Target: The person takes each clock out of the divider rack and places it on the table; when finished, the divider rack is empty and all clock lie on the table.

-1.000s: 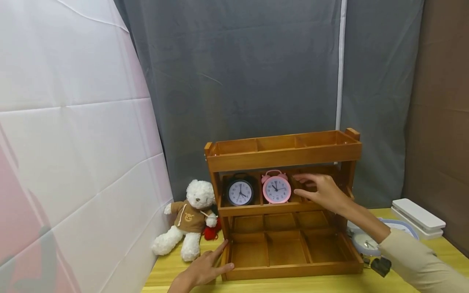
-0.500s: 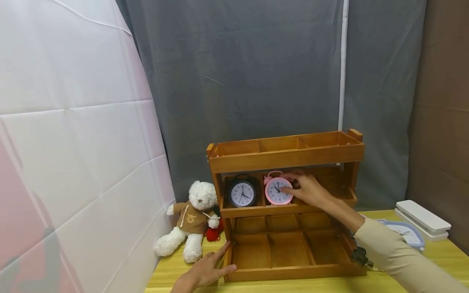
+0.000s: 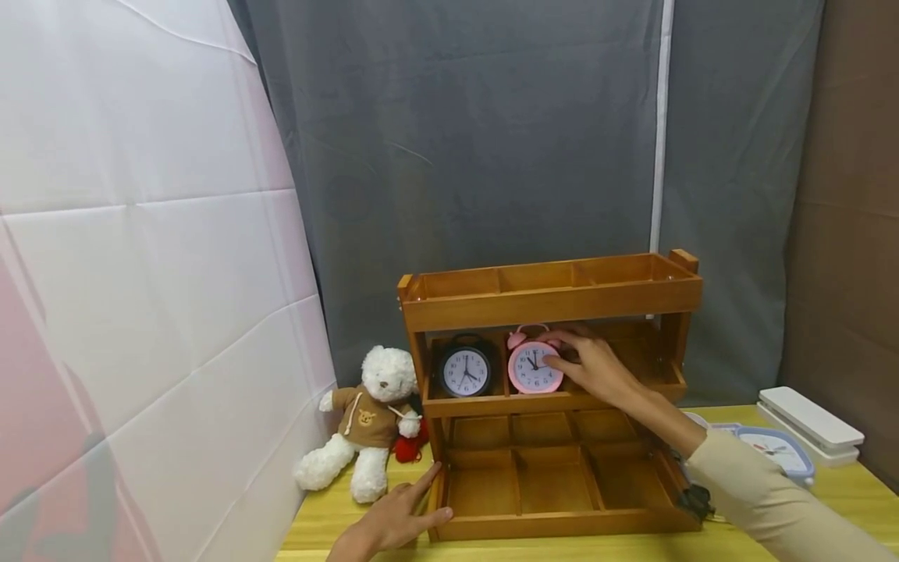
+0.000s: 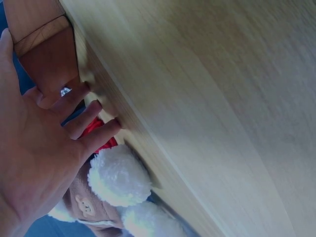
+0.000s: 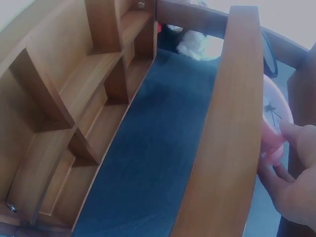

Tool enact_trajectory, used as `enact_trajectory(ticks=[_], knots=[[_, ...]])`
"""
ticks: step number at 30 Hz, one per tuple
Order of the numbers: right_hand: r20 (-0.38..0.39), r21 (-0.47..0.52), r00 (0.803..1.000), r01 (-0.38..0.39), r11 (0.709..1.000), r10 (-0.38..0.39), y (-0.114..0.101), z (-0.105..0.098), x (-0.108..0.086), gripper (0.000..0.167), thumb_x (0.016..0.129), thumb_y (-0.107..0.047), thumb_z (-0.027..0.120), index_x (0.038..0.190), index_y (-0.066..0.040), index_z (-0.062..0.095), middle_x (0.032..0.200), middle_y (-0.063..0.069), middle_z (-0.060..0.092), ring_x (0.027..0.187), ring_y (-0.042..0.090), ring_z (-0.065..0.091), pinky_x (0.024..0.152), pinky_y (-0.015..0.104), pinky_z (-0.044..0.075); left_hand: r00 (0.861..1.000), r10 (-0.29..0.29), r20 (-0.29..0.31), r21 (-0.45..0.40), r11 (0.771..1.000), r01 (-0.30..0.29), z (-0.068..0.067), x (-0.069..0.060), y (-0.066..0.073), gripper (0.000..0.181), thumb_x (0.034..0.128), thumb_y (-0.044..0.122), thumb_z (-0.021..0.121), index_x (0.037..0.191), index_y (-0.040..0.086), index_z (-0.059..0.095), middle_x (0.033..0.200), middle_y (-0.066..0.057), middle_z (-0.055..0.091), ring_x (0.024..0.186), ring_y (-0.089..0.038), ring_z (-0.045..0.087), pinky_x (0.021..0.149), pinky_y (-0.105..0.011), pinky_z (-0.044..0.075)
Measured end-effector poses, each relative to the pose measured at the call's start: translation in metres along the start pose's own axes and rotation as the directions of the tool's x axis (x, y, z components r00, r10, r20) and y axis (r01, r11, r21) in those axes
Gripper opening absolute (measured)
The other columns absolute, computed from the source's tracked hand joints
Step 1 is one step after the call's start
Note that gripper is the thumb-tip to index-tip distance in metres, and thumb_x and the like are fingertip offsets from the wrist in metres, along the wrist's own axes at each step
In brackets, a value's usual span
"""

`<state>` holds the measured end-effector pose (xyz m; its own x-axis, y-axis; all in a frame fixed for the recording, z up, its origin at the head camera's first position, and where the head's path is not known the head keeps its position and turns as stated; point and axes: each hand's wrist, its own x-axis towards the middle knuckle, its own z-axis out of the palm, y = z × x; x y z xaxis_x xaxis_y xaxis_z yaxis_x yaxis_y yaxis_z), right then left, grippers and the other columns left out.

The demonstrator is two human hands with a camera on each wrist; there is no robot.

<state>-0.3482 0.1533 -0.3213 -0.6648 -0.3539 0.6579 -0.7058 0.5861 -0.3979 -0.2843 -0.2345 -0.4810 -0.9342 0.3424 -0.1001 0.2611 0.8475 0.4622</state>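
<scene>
A pink twin-bell alarm clock (image 3: 525, 378) stands in the middle tier of a wooden shelf (image 3: 555, 297). My right hand (image 3: 597, 371) pinches its right side, thumb on the face and fingers behind. In the right wrist view, the same hand (image 5: 298, 190) grips the pink clock (image 5: 287, 106), partly hidden by a shelf board. To its left, in the adjoining compartment, is a black alarm clock (image 3: 465, 373). My left hand (image 3: 395, 517) rests against the shelf's lower left side, fingers extended. The left wrist view shows that hand (image 4: 37, 153) with its fingers spread.
A white teddy bear (image 3: 370, 421) in a brown hoodie sits left of the shelf, beside something red (image 3: 409, 446). At right lie a pale blue clock (image 3: 776, 451), a white flat object (image 3: 811, 417) and a dark item (image 3: 695, 499), partly behind the sleeve.
My right hand has moved left from beside the pink alarm clock and taken hold of its right edge. The left hand stays against the shelf. The head view has shifted slightly.
</scene>
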Motion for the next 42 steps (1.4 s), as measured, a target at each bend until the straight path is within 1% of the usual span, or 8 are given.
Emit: enact_trajectory(ticks=[6, 13, 18, 23, 28, 34, 38, 42], knots=[[-0.053, 0.067, 0.998, 0.029, 0.997, -0.025, -0.004, 0.000, 0.001, 0.026, 0.093, -0.011, 0.080, 0.119, -0.008, 0.077, 0.123, 0.015, 0.070, 0.100, 0.025, 0.072, 0.082, 0.040, 0.062, 1.000, -0.012, -0.006, 0.006, 1.000, 0.012, -0.001, -0.001, -0.005, 0.082, 0.0973, 0.069, 0.056, 0.165, 0.028, 0.033, 0.145, -0.031, 0.053, 0.130, -0.057, 0.051, 0.097, -0.075, 0.044], [-0.110, 0.083, 0.994, -0.017, 0.996, 0.026, -0.011, -0.014, -0.002, 0.026, 0.094, -0.012, 0.079, 0.118, -0.003, 0.077, 0.106, 0.012, 0.076, 0.092, 0.026, 0.073, 0.071, 0.026, 0.060, 1.000, -0.013, 0.007, -0.002, 1.000, 0.013, -0.002, -0.003, -0.008, 0.082, 0.0975, 0.068, 0.056, 0.165, 0.027, 0.033, 0.145, -0.030, 0.054, 0.129, -0.057, 0.052, 0.097, -0.075, 0.044], [-0.108, 0.050, 0.993, -0.041, 0.998, 0.046, -0.015, -0.027, -0.008, 0.025, 0.095, -0.015, 0.078, 0.117, -0.004, 0.077, 0.106, 0.012, 0.074, 0.095, 0.031, 0.067, 0.072, 0.026, 0.060, 1.000, -0.013, 0.011, -0.002, 1.000, 0.013, -0.004, -0.001, -0.008, 0.082, 0.0979, 0.068, 0.056, 0.165, 0.027, 0.032, 0.146, -0.030, 0.054, 0.129, -0.058, 0.051, 0.097, -0.075, 0.043], [-0.106, 0.007, 0.993, -0.053, 0.999, 0.054, -0.015, -0.039, -0.021, 0.023, 0.095, -0.017, 0.079, 0.117, -0.010, 0.078, 0.107, 0.010, 0.069, 0.096, 0.027, 0.057, 0.074, 0.030, 0.058, 1.000, -0.013, 0.022, -0.007, 1.000, 0.013, -0.004, 0.001, -0.007, 0.082, 0.0977, 0.069, 0.055, 0.165, 0.027, 0.032, 0.147, -0.028, 0.054, 0.130, -0.058, 0.051, 0.097, -0.075, 0.043], [-0.127, 0.013, 0.991, -0.038, 0.999, 0.039, -0.015, -0.052, -0.033, 0.023, 0.094, -0.015, 0.080, 0.117, -0.013, 0.078, 0.111, 0.010, 0.063, 0.101, 0.027, 0.062, 0.074, 0.033, 0.063, 1.000, -0.018, 0.020, -0.010, 1.000, 0.019, -0.003, 0.002, -0.006, 0.082, 0.0972, 0.069, 0.056, 0.165, 0.028, 0.032, 0.148, -0.029, 0.053, 0.131, -0.059, 0.049, 0.097, -0.077, 0.042], [-0.150, -0.049, 0.989, -0.010, 0.999, 0.002, -0.013, -0.067, -0.049, 0.024, 0.092, -0.015, 0.082, 0.116, -0.016, 0.079, 0.117, 0.007, 0.065, 0.098, 0.024, 0.069, 0.076, 0.038, 0.063, 1.000, -0.007, 0.017, -0.012, 1.000, 0.007, -0.001, 0.004, -0.006, 0.082, 0.0976, 0.068, 0.056, 0.165, 0.027, 0.032, 0.147, -0.029, 0.053, 0.130, -0.059, 0.050, 0.098, -0.076, 0.042], [-0.145, -0.076, 0.989, -0.001, 0.997, -0.010, -0.011, -0.079, -0.065, 0.028, 0.090, -0.014, 0.084, 0.117, -0.016, 0.078, 0.130, 0.008, 0.064, 0.100, 0.023, 0.071, 0.077, 0.030, 0.062, 1.000, 0.003, 0.014, -0.010, 1.000, -0.003, 0.001, 0.005, -0.004, 0.082, 0.0978, 0.068, 0.056, 0.165, 0.027, 0.032, 0.146, -0.029, 0.054, 0.129, -0.057, 0.052, 0.098, -0.075, 0.043], [-0.149, -0.106, 0.989, -0.006, 0.994, -0.010, -0.007, -0.091, -0.086, 0.031, 0.088, -0.011, 0.085, 0.117, -0.017, 0.078, 0.131, 0.007, 0.063, 0.098, 0.023, 0.072, 0.074, 0.023, 0.060, 1.000, 0.006, 0.016, -0.010, 1.000, -0.006, 0.001, 0.006, -0.004, 0.083, 0.0979, 0.068, 0.055, 0.165, 0.027, 0.032, 0.146, -0.028, 0.055, 0.129, -0.057, 0.052, 0.098, -0.075, 0.043]])
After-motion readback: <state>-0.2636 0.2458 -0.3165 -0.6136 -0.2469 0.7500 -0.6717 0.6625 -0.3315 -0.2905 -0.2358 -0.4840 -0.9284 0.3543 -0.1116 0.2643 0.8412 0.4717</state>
